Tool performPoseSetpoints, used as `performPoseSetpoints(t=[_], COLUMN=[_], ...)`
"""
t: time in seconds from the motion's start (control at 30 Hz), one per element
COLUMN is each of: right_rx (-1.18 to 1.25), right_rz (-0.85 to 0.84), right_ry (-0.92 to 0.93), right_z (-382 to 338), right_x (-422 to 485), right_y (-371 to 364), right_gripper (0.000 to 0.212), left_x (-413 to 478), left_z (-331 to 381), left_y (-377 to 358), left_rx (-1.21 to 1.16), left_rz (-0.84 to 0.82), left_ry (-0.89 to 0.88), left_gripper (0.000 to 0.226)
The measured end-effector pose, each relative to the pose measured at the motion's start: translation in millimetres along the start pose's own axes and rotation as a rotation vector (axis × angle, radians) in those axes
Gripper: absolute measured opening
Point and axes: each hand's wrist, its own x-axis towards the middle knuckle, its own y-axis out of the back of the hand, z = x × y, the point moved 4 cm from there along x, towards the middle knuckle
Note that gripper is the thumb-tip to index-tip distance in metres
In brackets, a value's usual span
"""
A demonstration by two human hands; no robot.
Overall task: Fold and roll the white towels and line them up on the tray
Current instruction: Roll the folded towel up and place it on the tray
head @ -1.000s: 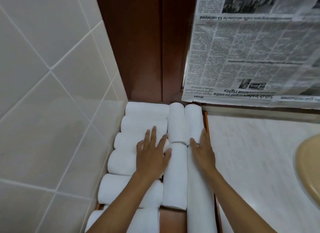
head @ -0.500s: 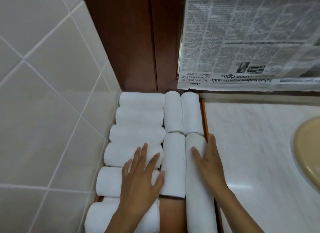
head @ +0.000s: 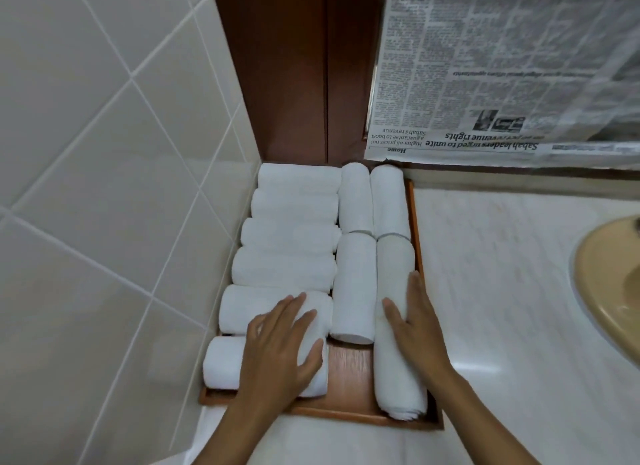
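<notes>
Ten rolled white towels (head: 284,269) fill the wooden tray (head: 349,360): six crosswise on the left, four lengthwise on the right. My left hand (head: 280,353) lies flat and unclenched on the two nearest crosswise rolls. My right hand (head: 412,322), fingers straight, rests against the nearest lengthwise roll. The tray sits on the pale desk (head: 502,291), beside the tiled wall (head: 104,187).

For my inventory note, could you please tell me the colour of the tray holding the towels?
The tray is reddish-brown wood, seen best in the head view.
</notes>
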Motion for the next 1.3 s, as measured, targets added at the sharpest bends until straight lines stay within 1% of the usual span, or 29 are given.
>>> performPoseSetpoints(t=[0.07, 0.1, 0.17, 0.2, 0.3, 0.43, 0.53, 0.57, 0.63, 0.7, 0.73, 0.8, 0.87, 0.9, 0.97, 1.03, 1.07, 1.2, 1.27, 1.3], right_rx=[-0.020, -0.019, 0.045, 0.083, 0.138, 0.094, 0.102, 0.121, 0.176, 0.246, 0.267, 0.280, 0.290, 0.293, 0.289, 0.286, 0.284, 0.335, 0.366, 0.373], right_rz=[0.063, 0.080, 0.073, 0.065, 0.040, 0.083, 0.071, 0.057, 0.045, 0.077, 0.107, 0.146, 0.137, 0.131, 0.134, 0.179, 0.206, 0.273, 0.264, 0.246], right_ry=[-0.025, -0.052, -0.114, -0.126, -0.124, -0.123, -0.112, -0.109, -0.103, -0.119, -0.134, -0.175, -0.190, -0.180, -0.178, -0.204, -0.220, -0.254, -0.240, -0.240], right_z=[8, 12, 20, 22, 19, 15, 17, 19, 24, 31, 35, 43, 44, 43, 40, 35, 32, 28, 28, 27], right_x=[-15, -22, -33, -38, -44, -45, -45, -44, -48, -59, -69, -92, -111, -117, -119, -117, -118, -116, -119, -120], right_y=[6, 7, 7, 7, 0, -4, -4, -2, 1, 4, 5, 3, -1, -4, -10, -15, -16, -17, -18, -16], right_gripper=[0.077, 0.079, 0.087, 0.090, 0.080, 0.075, 0.075, 0.075, 0.076, 0.079, 0.079, 0.078, 0.077, 0.075, 0.070, 0.065, 0.064, 0.085, 0.086, 0.084], left_x=[-25, -40, -64, -71, -72, -51, -60, -68, -91, -117, -127, -136, -132, -126, -115, -107, -106, -103, -104, -104], left_z=[5, 4, -7, -15, -45, -61, -48, -41, -23, -6, 0, 1, -7, -11, -21, -31, -34, -37, -36, -36], left_y=[7, 9, 13, 14, 17, 18, 15, 16, 15, 7, 1, -8, -10, -8, -5, -5, -4, -7, -6, -6], left_rx=[0.006, 0.018, 0.062, 0.093, 0.138, 0.122, 0.159, 0.149, 0.058, -0.036, -0.042, -0.019, 0.010, 0.025, 0.063, 0.054, 0.031, -0.086, -0.142, -0.173], left_rz=[0.029, 0.023, -0.007, -0.024, -0.046, -0.036, -0.003, 0.025, 0.106, 0.122, 0.099, 0.057, 0.072, 0.090, 0.117, 0.114, 0.095, 0.006, 0.001, -0.009], left_ry=[-0.034, -0.042, -0.044, -0.054, -0.091, -0.111, -0.011, 0.052, 0.159, 0.173, 0.157, 0.144, 0.149, 0.144, 0.114, 0.077, 0.088, 0.262, 0.294, 0.308], left_gripper=[0.041, 0.045, 0.054, 0.054, 0.046, 0.036, 0.043, 0.041, 0.036, 0.035, 0.035, 0.045, 0.050, 0.049, 0.040, 0.031, 0.030, 0.027, 0.018, 0.017])
